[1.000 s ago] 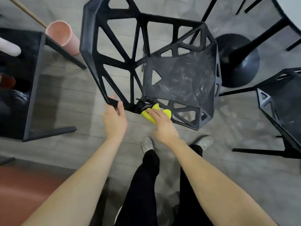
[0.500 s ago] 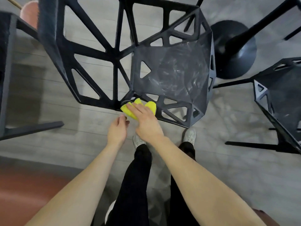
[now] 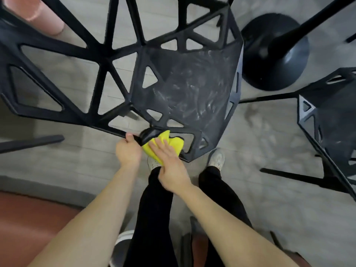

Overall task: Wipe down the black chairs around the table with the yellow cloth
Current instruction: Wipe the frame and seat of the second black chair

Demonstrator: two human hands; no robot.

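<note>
A: Entry. Left hand now curls round the lower frame bar of the black chair, thumb over the bar. 0.5 s ago it hung free just below that bar, gripping nothing.

B: Right hand?

A: Fingers straight and together, pressing the yellow cloth flat against the chair's near edge at the joint below the seat. Same spot as 0.5 s ago.

B: Meaning?

A: Judgement: the chair is braced, so firmer strokes along the edge are possible. Seat panel shows pale smears. The 2nd chair, at right, is not being touched; whether it is wiped, cannot tell.
</note>
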